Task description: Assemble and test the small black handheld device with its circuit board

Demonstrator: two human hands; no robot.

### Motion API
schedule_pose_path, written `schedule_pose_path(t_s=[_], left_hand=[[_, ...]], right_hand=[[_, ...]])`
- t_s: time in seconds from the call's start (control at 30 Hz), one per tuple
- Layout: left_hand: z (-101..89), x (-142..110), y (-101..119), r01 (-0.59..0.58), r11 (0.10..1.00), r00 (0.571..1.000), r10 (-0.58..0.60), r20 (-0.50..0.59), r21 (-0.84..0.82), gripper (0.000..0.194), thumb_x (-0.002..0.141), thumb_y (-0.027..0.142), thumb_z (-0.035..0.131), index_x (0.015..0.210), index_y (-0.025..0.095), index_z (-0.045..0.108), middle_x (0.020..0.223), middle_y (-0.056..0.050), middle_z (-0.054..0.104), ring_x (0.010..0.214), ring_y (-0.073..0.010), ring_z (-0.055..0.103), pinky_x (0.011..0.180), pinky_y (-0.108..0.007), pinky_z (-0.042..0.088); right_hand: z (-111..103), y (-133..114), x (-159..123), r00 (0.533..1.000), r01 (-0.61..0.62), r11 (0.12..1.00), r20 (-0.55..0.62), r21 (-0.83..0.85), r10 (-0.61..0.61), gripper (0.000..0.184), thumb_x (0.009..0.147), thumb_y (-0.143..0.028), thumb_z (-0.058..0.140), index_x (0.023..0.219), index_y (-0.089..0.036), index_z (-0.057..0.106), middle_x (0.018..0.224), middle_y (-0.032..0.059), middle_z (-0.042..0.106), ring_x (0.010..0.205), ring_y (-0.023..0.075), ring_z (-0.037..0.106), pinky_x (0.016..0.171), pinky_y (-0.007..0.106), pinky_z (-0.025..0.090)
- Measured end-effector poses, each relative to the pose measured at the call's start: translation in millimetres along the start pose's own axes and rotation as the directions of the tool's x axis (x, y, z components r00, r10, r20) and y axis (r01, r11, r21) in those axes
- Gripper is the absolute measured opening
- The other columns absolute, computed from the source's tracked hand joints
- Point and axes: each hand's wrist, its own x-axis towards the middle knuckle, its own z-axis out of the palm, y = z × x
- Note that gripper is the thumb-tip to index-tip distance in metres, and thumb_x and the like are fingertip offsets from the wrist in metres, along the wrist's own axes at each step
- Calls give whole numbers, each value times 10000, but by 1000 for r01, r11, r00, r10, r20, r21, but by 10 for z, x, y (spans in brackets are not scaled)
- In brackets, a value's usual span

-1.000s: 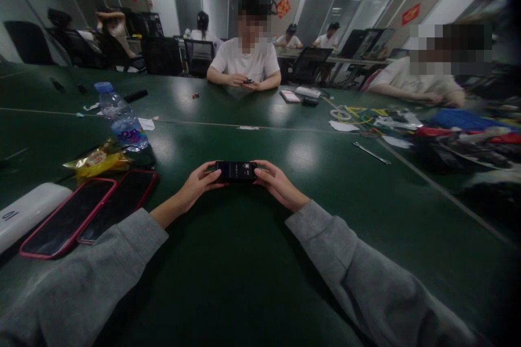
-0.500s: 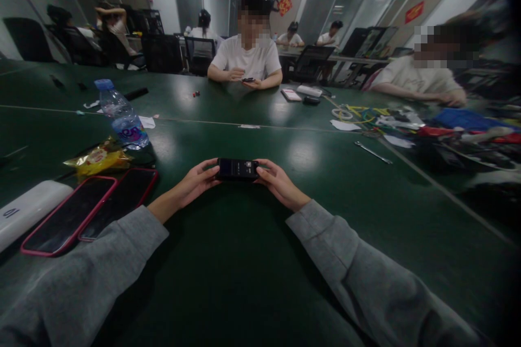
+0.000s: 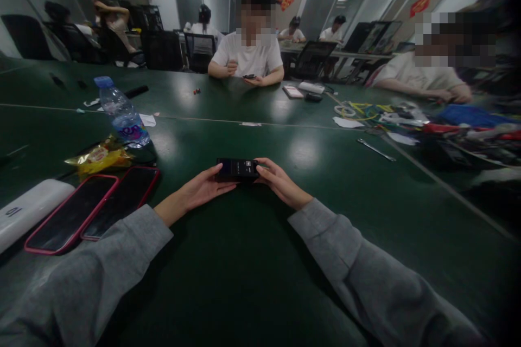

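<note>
A small black rectangular device (image 3: 237,169) with white markings on its face is held sideways just above the green table; its exact kind does not show. My left hand (image 3: 203,186) supports its left end, thumb on the near top edge and fingers reaching out underneath. At the right end, my right hand (image 3: 277,178) pinches it between thumb and fingers. Left of my left forearm lie two phones with pink-red edges, a nearer phone (image 3: 73,216) and a farther phone (image 3: 126,200), side by side.
A water bottle (image 3: 124,114) stands at the left behind a yellow snack packet (image 3: 100,157). A white power bank-like block (image 3: 35,211) lies at far left. To the right are a wrench (image 3: 376,150) and a heap of cables (image 3: 370,114). A person (image 3: 248,57) sits opposite.
The fingers of my left hand have straightened and slid farther beneath the device. My right hand keeps its grip. The person opposite has raised one hand a little.
</note>
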Motion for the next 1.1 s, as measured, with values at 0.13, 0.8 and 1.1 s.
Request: schedule_pose_path(t_s=[0.13,0.8,1.1], left_hand=[[12,-4,-2,-20,1000,1000,19,-18,-5,630,888,241,565,1429,71,290,1256,-209,581,1169,-309,580,1114,-441,319],[15,-8,21,75,996,997,-75,-3,42,538,902,354,555,1362,127,392,1264,-186,578,1171,-279,579,1082,-435,349],[-39,32,26,110,994,992,-111,58,22,522,920,447,483,1300,95,414,1233,-203,590,1181,-308,571,1082,-434,329]], right_hand=[[17,-5,-9,1000,17,999,-2,-33,-17,312,839,-403,627,1102,-256,544,1008,21,616,917,155,600,848,335,493],[175,28,-100,916,371,668,136,-645,-377,547,803,-302,683,1297,-274,451,1236,82,532,1159,255,521,1012,476,414],[163,51,-82,907,375,683,95,-627,-410,475,801,-308,680,1222,-237,471,1189,88,548,1121,252,537,994,447,414]])
